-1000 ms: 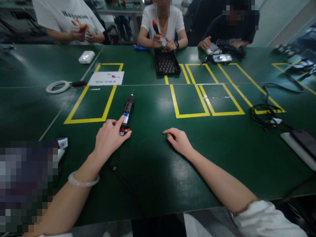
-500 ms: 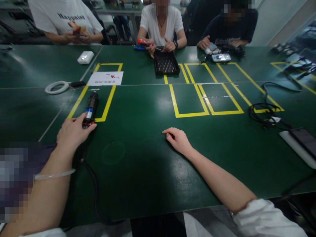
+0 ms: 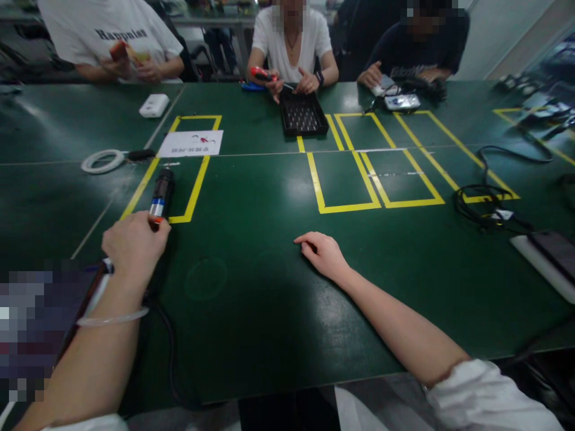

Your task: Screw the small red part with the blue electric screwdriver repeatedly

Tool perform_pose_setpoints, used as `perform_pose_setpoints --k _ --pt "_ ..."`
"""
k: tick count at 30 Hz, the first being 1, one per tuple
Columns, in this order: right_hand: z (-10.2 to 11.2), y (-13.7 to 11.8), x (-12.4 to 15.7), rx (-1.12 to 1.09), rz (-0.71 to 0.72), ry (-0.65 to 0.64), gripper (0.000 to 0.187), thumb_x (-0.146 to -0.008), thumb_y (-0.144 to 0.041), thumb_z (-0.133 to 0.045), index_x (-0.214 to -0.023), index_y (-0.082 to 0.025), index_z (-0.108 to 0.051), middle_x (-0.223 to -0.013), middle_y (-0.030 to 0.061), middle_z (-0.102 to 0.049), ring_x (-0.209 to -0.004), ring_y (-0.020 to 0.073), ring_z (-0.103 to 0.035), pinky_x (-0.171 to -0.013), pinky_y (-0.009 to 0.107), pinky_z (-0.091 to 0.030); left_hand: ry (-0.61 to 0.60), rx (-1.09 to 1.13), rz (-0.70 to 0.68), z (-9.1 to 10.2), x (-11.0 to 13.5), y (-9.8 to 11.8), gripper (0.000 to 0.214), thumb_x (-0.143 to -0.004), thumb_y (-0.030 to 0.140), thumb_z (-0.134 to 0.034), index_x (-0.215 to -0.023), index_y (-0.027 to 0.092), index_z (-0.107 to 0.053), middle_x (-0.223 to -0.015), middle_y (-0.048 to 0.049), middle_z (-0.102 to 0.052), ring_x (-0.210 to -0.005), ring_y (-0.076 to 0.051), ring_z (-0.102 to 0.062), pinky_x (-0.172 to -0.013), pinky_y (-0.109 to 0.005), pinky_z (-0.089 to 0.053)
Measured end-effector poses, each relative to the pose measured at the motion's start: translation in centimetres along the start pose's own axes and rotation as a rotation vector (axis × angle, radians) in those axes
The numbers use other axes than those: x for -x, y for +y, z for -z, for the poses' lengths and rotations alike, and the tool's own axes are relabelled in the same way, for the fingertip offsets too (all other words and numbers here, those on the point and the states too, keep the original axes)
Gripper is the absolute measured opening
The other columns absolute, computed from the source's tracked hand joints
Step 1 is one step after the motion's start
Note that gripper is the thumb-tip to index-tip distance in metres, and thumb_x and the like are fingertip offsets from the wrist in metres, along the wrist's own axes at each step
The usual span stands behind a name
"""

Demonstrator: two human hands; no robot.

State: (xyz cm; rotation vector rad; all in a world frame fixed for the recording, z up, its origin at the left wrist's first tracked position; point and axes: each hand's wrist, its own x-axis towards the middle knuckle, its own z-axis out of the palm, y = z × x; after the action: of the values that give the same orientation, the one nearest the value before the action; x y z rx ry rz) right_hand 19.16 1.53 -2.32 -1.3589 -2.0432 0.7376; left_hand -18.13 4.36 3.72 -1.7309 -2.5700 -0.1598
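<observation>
My left hand (image 3: 133, 244) is closed over the rear end of a black electric screwdriver (image 3: 161, 193) with a blue and silver band. The tool lies on the green table (image 3: 269, 299), its tip pointing away from me inside a yellow taped rectangle (image 3: 194, 190). Its black cable (image 3: 168, 347) trails back under my wrist, which wears a clear bangle. My right hand (image 3: 324, 254) rests palm down on the table to the right, fingers loosely curled and holding nothing.
A black screw tray (image 3: 302, 114) sits at the far side before a person holding a red tool. A white paper (image 3: 191, 143), a white coil (image 3: 97, 160), a white box (image 3: 153, 105), tangled black cables (image 3: 483, 203) and a phone (image 3: 554, 251) also lie about.
My left hand has slid the screwdriver leftward from the table's middle into the yellow rectangle, then drawn it slightly back. My right hand has stayed put.
</observation>
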Motion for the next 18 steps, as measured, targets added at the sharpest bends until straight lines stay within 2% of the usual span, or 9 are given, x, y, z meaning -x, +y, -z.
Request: perform_pose_setpoints --k 2,3,6,8,11,14,18 --pt "0.0 0.0 0.0 -0.009 0.006 0.001 0.024 -0.090 -0.012 -0.051 -0.100 -0.019 -0.072 -0.088 0.0043 -0.072 -0.082 0.0181 -0.064 -0.079 0.030 -0.046 0.037 0.163 -0.047 0.0 0.5 1.5 0.047 -0.090 0.049 -0.042 -0.115 0.013 -0.057 -0.111 -0.0138 -0.064 -0.106 -0.032 -0.058 -0.089 -0.045 -0.043" --pt "0.0 0.0 0.0 -0.021 0.012 0.002 0.024 -0.090 -0.012 -0.051 -0.100 -0.019 -0.072 -0.087 0.0040 -0.072 -0.080 0.0176 -0.064 -0.078 0.030 -0.046 0.006 0.298 -0.102 -0.2 1.0 2.6 0.044 -0.090 0.048 -0.046 -0.114 0.014 -0.057 -0.108 -0.0117 -0.066 -0.102 -0.028 -0.061 -0.090 -0.041 -0.045" --pt "0.0 0.2 0.0 -0.086 0.022 -0.002 0.025 -0.090 -0.013 -0.051 -0.101 -0.018 -0.072 -0.082 0.0027 -0.070 -0.074 0.0155 -0.061 -0.073 0.028 -0.045 -0.331 0.785 -0.331 -0.6 3.1 6.9 0.039 -0.090 0.043 -0.051 -0.113 0.013 -0.058 -0.103 -0.0096 -0.068 -0.093 -0.019 -0.065 -0.088 -0.034 -0.048" --pt "0.1 0.3 0.0 -0.162 0.016 -0.011 0.025 -0.090 -0.014 -0.050 -0.102 -0.018 -0.072 -0.077 0.0015 -0.068 -0.068 0.0137 -0.059 -0.068 0.026 -0.044 -0.566 0.912 -0.442 -0.9 4.8 9.8 0.040 -0.091 0.043 -0.050 -0.115 0.013 -0.060 -0.099 -0.0085 -0.068 -0.090 -0.018 -0.065 -0.087 -0.033 -0.049" --pt "0.2 0.4 0.0 -0.337 0.007 -0.050 0.023 -0.091 -0.019 -0.052 -0.107 -0.017 -0.069 -0.074 -0.0003 -0.065 -0.062 0.0113 -0.055 -0.063 0.024 -0.043 -0.798 0.984 -0.551 -1.1 6.8 13.0 0.043 -0.092 0.041 -0.049 -0.124 0.014 -0.059 -0.094 -0.0063 -0.066 -0.086 -0.016 -0.062 -0.085 -0.033 -0.048" --pt "0.1 0.3 0.1 -0.515 0.021 -0.112 0.027 -0.089 -0.026 -0.059 -0.114 -0.017 -0.063 -0.077 -0.0007 -0.064 -0.062 0.0106 -0.053 -0.062 0.024 -0.043 -0.934 1.074 -0.596 -1.7 7.9 14.5 0.052 -0.092 0.040 -0.050 -0.139 0.016 -0.048 -0.090 -0.0042 -0.064 -0.084 -0.015 -0.060 -0.082 -0.031 -0.048" --pt "-0.2 0.2 0.2 -0.608 0.052 -0.194 0.023 -0.088 -0.031 -0.063 -0.106 -0.017 -0.062 -0.079 0.0006 -0.066 -0.066 0.0113 -0.055 -0.063 0.025 -0.044 -1.025 1.165 -0.593 -2.9 8.5 14.7 0.058 -0.092 0.041 -0.053 -0.144 0.018 -0.040 -0.090 -0.0038 -0.063 -0.083 -0.015 -0.059 -0.080 -0.031 -0.048"
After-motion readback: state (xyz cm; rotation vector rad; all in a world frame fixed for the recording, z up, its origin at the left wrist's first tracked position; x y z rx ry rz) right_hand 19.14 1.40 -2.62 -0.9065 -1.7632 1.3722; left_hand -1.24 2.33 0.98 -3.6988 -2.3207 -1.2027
